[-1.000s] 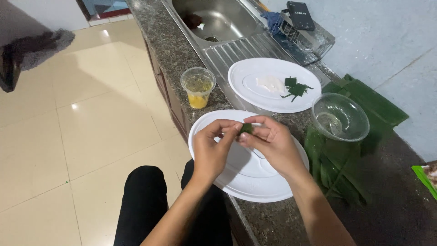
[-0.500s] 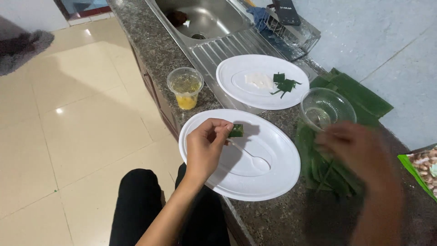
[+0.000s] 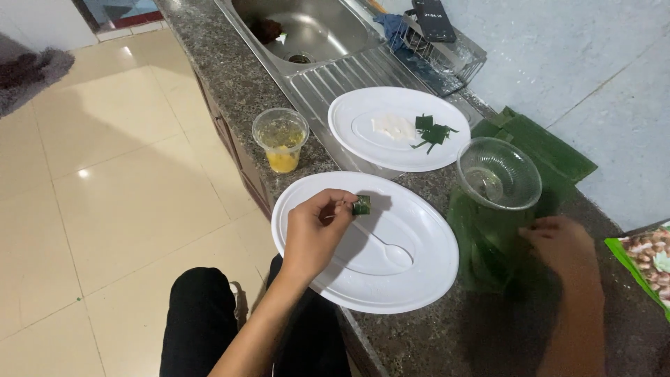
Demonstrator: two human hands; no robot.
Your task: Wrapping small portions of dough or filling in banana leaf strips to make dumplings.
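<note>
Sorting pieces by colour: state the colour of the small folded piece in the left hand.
Dark green folded leaf piece, pinched by the left hand; head view.

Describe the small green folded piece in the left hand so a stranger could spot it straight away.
Start at the granite counter and find the nearer white oval plate, the one with a white plastic spoon on it. Above its far left part the left hand pinches a folded leaf piece. Unlike the loose green scraps on the farther plate, it is one tidy, dark green square held off the plate.

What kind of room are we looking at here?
Most likely a home kitchen: a steel sink with a ribbed drainboard is set into a speckled stone counter, beside a tiled floor, with white plates and green leaves laid out.
</note>
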